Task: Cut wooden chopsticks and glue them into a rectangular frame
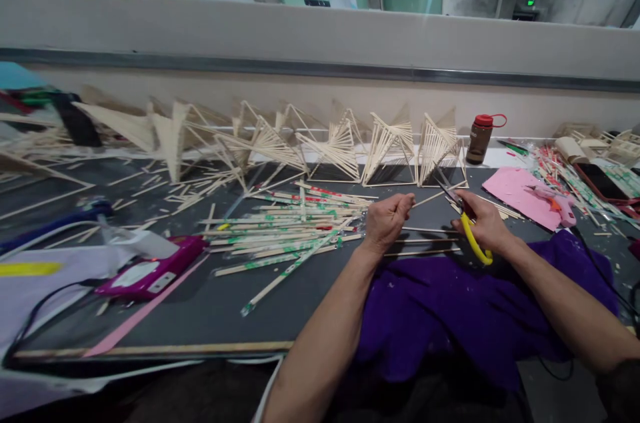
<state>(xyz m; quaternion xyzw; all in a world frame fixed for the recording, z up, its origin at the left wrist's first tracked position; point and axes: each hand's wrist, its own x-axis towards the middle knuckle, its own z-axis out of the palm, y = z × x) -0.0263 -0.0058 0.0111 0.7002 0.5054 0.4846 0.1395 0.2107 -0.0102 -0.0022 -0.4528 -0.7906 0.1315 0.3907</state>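
My left hand (389,221) is closed on a thin wooden stick (428,199), whose bare end sticks out to the right. Yellow-handled scissors (475,243) are in my right hand (481,219), blades pointing up and left close to that stick's end. Whether the blades touch it I cannot tell. Below my hands, a few more bare sticks (425,252) lie beside a purple cloth (445,316). Left of my left hand is a heap of paper-wrapped chopsticks (285,226) with green and red print.
Stick-built twisted frames (330,149) line the wall. A brown bottle (480,139) with a red cap stands right of them. A pink glue gun (553,204) rests on pink paper (515,193). At left lies a magenta device (155,269) with a cord.
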